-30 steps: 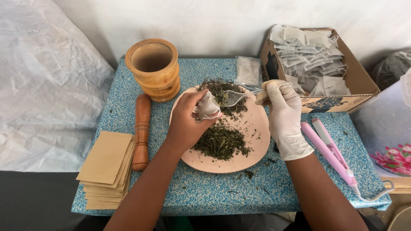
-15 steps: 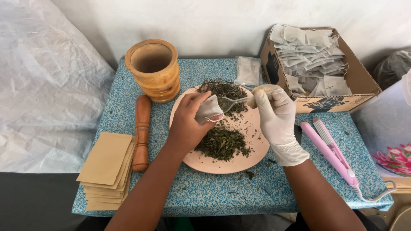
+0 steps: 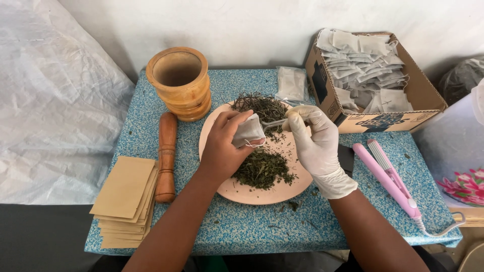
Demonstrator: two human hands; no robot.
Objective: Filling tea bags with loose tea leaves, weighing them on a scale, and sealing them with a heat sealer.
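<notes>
Blue-speckled table (image 3: 242,236) carries a pink plate (image 3: 252,194) of dried herbs (image 3: 262,168). Above it, the bare left hand (image 3: 222,148) pinches a small filter bag (image 3: 248,132) open; the gloved right hand (image 3: 312,141) is closed on a spoon (image 3: 275,122) at its mouth. Best to keep the mouth wide and tip slowly over the plate.

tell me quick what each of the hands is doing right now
Left hand: closed on a small white tea bag, over the pink plate.
Right hand, gloved: closed on a spoon at the bag's mouth.
</notes>
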